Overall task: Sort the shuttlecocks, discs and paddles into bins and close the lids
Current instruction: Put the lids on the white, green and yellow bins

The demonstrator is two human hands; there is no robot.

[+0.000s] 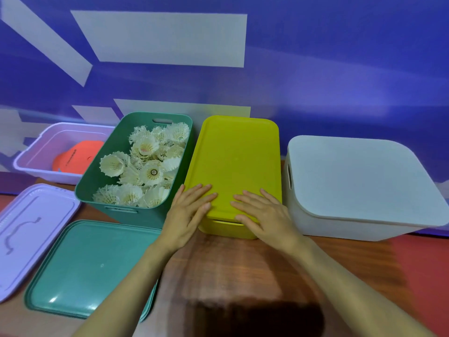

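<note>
Four bins stand in a row at the back of the worktop [243,263]. The lilac bin [46,147], far left, is open and holds an orange-red flat piece [73,156], paddle or disc unclear. The green bin [102,161] beside it is open, heaped with white feather shuttlecocks [145,166]. The yellow bin [226,229] wears its yellow lid [238,154]; the white bin [328,224] is shut under its white lid [359,176]. The green lid [92,266] and lilac lid [31,229] lie flat in front.
</note>
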